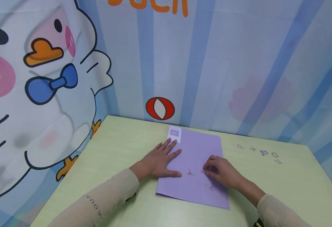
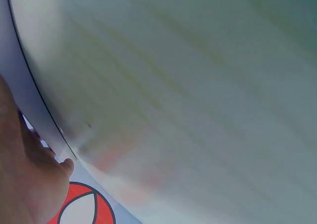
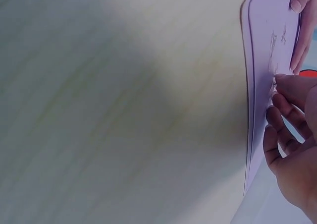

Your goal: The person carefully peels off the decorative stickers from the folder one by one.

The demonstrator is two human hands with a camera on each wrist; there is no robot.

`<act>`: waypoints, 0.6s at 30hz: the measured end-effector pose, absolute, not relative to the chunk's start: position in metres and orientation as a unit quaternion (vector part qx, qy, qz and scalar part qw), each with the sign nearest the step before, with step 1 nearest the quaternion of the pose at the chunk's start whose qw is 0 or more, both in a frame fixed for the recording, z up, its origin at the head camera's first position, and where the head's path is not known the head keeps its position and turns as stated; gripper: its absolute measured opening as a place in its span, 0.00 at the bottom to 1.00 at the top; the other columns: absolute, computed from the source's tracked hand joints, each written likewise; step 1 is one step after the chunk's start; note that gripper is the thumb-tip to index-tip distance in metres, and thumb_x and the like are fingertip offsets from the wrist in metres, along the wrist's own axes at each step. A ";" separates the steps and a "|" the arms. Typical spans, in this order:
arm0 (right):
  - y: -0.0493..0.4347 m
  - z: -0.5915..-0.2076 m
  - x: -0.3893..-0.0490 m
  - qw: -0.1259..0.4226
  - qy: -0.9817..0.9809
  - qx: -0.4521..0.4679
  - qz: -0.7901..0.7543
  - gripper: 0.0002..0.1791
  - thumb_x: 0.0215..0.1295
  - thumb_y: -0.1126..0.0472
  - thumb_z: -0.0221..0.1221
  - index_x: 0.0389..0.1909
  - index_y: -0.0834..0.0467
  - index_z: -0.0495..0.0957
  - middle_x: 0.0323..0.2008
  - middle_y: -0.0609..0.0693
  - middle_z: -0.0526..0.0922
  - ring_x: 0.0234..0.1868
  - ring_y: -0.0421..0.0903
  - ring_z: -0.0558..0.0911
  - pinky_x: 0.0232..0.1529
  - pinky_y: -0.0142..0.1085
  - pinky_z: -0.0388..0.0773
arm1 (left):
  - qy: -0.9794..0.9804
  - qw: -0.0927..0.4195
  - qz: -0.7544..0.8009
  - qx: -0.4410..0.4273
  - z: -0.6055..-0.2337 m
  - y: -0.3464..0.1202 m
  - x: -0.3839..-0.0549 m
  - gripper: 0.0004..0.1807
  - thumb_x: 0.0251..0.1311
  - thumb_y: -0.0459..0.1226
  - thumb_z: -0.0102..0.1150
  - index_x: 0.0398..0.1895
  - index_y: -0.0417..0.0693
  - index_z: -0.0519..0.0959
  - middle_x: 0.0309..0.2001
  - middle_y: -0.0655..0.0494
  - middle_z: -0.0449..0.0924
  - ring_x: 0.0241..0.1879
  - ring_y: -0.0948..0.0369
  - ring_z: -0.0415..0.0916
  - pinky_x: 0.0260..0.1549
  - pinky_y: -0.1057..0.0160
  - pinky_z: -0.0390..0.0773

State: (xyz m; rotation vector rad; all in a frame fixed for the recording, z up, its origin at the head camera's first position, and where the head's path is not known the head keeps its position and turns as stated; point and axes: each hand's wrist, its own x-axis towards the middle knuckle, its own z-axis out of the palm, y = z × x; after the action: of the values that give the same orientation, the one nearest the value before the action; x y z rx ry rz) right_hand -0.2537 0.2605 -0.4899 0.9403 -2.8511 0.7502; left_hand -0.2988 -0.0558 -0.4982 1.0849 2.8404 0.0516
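A purple paper folder (image 1: 198, 148) lies on the table, with a white label at its far left corner. My left hand (image 1: 163, 160) rests on the folder's left side, fingers spread and straight. Thumb and forefinger of my right hand (image 1: 222, 171) pinch a small flower sticker (image 1: 203, 171) at the folder's surface. In the right wrist view, the right hand (image 3: 292, 130) has its other fingers curled beside the folder's edge. Left of the pinch is a reddish flower sticker (image 1: 190, 172); nearer me is a purplish flower sticker (image 1: 212, 188).
Several small stickers, including a blue one (image 1: 264, 153) and a ring-shaped one (image 1: 275, 154), lie on the pale yellow-green table (image 1: 282, 183) to the right. A printed cloth backdrop (image 1: 168, 63) stands behind the table's far edge and along its left.
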 end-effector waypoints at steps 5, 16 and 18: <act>0.260 -0.489 -0.254 0.019 -0.918 0.306 0.251 0.07 0.63 0.68 0.72 0.39 0.55 0.88 0.38 0.43 0.82 0.38 0.41 0.79 0.41 0.39 0.80 | 0.933 0.048 0.011 0.357 -0.499 -0.056 -0.299 0.57 0.61 0.82 0.34 0.88 0.66 0.47 0.88 0.53 0.32 0.85 0.48 0.27 0.81 0.43 0.43; 0.259 -0.486 -0.257 -0.020 -0.910 0.308 0.277 0.07 0.65 0.70 0.68 0.39 0.56 0.83 0.38 0.43 0.79 0.40 0.40 0.78 0.45 0.38 0.80 | 0.933 0.046 0.006 0.356 -0.500 -0.055 -0.299 0.57 0.61 0.81 0.35 0.88 0.65 0.47 0.88 0.53 0.32 0.85 0.48 0.27 0.81 0.43 0.43; 0.259 -0.485 -0.258 -0.036 -0.907 0.302 0.293 0.07 0.65 0.70 0.68 0.38 0.57 0.82 0.36 0.44 0.80 0.39 0.39 0.78 0.43 0.36 0.80 | 0.933 0.046 0.007 0.357 -0.499 -0.055 -0.298 0.57 0.61 0.81 0.35 0.88 0.65 0.47 0.88 0.53 0.32 0.85 0.48 0.27 0.81 0.43 0.43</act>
State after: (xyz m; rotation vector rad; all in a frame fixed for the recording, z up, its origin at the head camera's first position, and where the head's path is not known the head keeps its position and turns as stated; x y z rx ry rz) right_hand -0.2576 0.2592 -0.4847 0.9702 -2.9150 0.9424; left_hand -0.2984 -0.0552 -0.4995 1.0885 2.8483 0.0201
